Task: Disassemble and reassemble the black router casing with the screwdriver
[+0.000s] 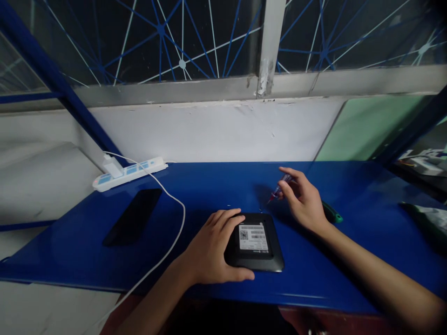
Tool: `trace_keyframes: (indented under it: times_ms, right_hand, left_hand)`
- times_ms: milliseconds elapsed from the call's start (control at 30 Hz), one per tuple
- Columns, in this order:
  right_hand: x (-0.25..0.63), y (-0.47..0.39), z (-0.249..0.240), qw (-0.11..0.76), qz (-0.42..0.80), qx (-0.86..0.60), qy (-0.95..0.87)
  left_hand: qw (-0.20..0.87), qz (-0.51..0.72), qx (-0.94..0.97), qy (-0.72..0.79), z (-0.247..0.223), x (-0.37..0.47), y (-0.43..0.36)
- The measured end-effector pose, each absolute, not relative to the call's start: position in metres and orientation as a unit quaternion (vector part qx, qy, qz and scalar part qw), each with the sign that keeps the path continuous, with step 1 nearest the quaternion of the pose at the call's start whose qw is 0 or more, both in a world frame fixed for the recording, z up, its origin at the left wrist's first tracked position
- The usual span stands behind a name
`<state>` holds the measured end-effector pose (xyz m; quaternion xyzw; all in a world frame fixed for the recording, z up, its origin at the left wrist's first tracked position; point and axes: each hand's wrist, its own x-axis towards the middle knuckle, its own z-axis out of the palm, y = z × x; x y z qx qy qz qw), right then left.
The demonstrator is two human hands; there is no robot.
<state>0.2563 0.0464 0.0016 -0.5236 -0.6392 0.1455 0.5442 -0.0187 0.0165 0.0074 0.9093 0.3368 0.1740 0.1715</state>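
Observation:
A flat black electronic device (256,261) with rounded corners lies on the blue table, a white label with a QR code (253,239) facing up. My left hand (214,249) grips its left side, fingers over the far edge and thumb along the near edge. Beyond the device's far right corner, my right hand (303,199) holds a small screwdriver (278,190) with a clear purplish handle, its reddish end slanting down to the left. Tiny bits, perhaps screws (260,211), lie just past the device. A green-and-black handled object (331,213) sits partly hidden behind my right wrist.
On the left rests a black phone (133,217). Behind it is a white power strip (131,174) with a plugged-in charger (112,166). A white cable (182,218) runs across the table to its near edge. A dark green bag-like item (424,223) lies far right.

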Motion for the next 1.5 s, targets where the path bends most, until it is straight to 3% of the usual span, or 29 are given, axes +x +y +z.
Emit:
trace_keyframes:
  times_ms: [367, 533, 900, 1500]
  right_hand:
    - [0.259, 0.05, 0.001, 0.601, 0.152, -0.506, -0.599]
    - [0.257, 0.052, 0.004, 0.652, 0.238, -0.469, -0.546]
    - [0.248, 0.042, 0.009, 0.577, 0.428, -0.437, -0.542]
    - [0.249, 0.038, 0.014, 0.558, 0.346, -0.452, -0.604]
  left_hand:
    - [0.16, 0.175, 0.909, 0.344, 0.006, -0.018, 0.017]
    - [0.153, 0.19, 0.904, 0.352, 0.004, -0.018, 0.018]
    - [0.114, 0.186, 0.896, 0.386, 0.004, -0.018, 0.019]
    - [0.142, 0.179, 0.893, 0.387, 0.006, -0.017, 0.019]
